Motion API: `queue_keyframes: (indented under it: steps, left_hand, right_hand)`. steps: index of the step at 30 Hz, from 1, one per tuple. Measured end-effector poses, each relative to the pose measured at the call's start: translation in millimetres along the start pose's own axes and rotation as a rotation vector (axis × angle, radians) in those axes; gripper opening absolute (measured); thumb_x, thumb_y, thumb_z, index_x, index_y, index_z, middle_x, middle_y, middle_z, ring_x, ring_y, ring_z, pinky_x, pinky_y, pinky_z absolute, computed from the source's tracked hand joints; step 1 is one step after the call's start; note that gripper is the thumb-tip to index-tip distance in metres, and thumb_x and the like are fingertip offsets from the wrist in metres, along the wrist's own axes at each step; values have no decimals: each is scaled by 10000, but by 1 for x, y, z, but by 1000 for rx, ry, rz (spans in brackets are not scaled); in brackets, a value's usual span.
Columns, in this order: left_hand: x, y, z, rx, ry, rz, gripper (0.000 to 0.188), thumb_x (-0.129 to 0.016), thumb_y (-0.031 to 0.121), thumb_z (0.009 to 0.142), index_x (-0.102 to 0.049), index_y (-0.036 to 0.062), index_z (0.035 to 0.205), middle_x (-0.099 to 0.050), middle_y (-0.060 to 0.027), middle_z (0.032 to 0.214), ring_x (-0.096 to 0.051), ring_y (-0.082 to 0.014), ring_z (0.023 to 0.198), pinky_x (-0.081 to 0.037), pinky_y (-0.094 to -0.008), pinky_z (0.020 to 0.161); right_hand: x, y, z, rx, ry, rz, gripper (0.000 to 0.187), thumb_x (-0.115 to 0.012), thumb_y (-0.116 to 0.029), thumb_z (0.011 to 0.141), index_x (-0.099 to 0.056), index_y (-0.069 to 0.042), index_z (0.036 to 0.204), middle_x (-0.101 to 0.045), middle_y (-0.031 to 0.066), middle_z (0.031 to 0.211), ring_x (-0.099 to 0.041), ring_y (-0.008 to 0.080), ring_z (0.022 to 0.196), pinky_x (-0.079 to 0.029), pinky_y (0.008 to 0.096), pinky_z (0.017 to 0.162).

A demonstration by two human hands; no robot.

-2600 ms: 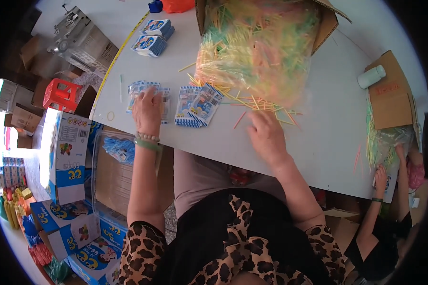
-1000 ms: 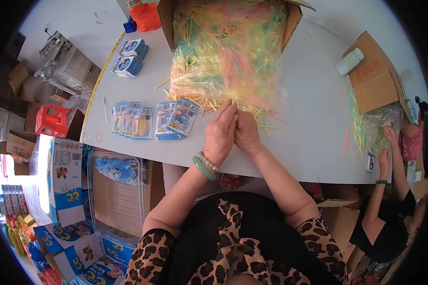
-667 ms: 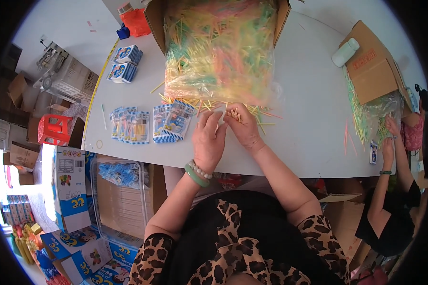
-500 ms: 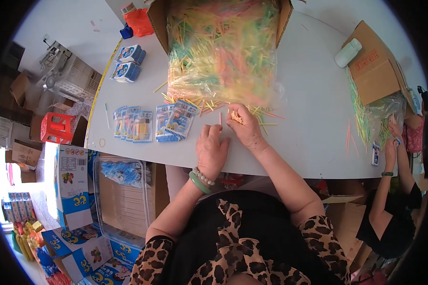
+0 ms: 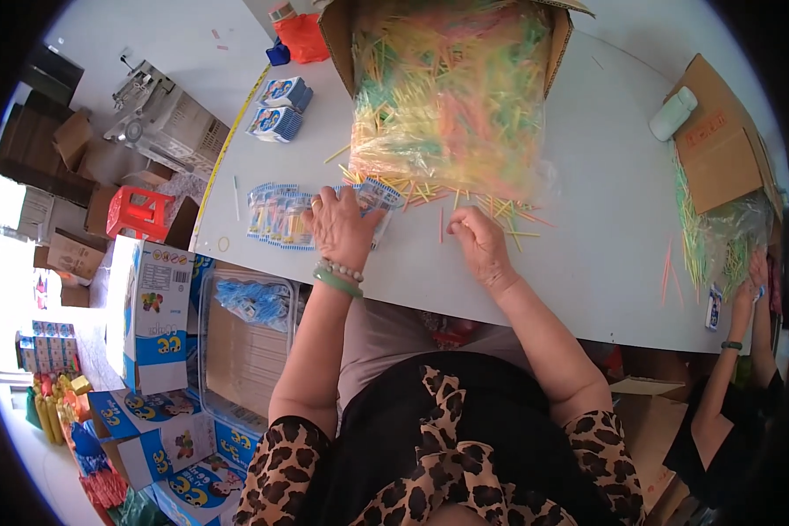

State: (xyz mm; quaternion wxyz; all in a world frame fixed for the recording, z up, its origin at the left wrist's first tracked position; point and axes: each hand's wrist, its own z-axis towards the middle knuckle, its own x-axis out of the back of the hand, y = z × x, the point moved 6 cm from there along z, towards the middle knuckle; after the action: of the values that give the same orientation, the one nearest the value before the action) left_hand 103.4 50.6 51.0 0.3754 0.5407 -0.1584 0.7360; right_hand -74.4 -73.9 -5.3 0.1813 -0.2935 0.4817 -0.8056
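My left hand (image 5: 342, 230) lies over blue-and-white printed packets, its fingers spread and bent down onto them. The clear fronts of the packets (image 5: 273, 219) show coloured sticks inside. Part of the packet pile (image 5: 380, 200) shows past my thumb, and the rest is hidden under the hand. My right hand (image 5: 485, 250) is closed above the table, fingers curled with thumb against forefinger. Whatever it may hold is hidden. A single pink stick (image 5: 441, 225) lies just left of its fingertips. Beyond it, loose yellow and pink sticks (image 5: 500, 210) are scattered along a plastic bag's edge.
A cardboard box (image 5: 559, 44) with a clear bag of coloured sticks (image 5: 451, 114) stands ahead. Two packet stacks (image 5: 276, 124) sit far left. A white bottle (image 5: 673, 114) rests by another carton (image 5: 719, 158) at right, where another person's hands (image 5: 749, 285) work. A clear bin (image 5: 247, 351) stands below the table's left edge.
My left hand has moved left and away from me onto the packets. My right hand has shifted slightly; the pale bundle seen in it earlier no longer shows. The whole view has shifted.
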Motion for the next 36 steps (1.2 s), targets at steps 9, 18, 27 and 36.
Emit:
queue_keyframes:
  steps: [9,18,27,36]
  left_hand:
    - [-14,-20,13,71,-6,-251,213,-736,203,715,-657,50,842,-590,-44,830,-560,-188,854,-407,-357,780]
    - [-41,13,-25,361,-375,-1355,152,-614,173,913,-692,43,917,-613,67,787,-486,-9,684,-404,-180,608]
    - [1,-42,-9,367,62,-1217,70,-600,8,852,-668,2,864,-582,46,765,-472,-29,690,-407,-200,616]
    - [-22,-4,-62,544,-292,-1651,185,-563,-87,793,-650,40,895,-652,-10,859,-596,-75,756,-473,-207,689]
  right_hand:
    - [0,-3,1,54,-26,3,121,-563,25,846,-540,-28,952,-589,81,754,-588,172,683,-477,289,642]
    - [-20,-10,11,-455,-254,515,111,-559,-43,864,-546,12,959,-559,17,742,-508,90,654,-453,247,606]
    - [-66,-5,54,-425,-246,-339,224,-559,-163,833,-585,-16,1000,-661,188,929,-630,334,856,-468,453,738]
    - [-33,-9,19,-138,-79,158,70,-562,-60,879,-550,-19,934,-587,68,775,-567,134,730,-464,271,660]
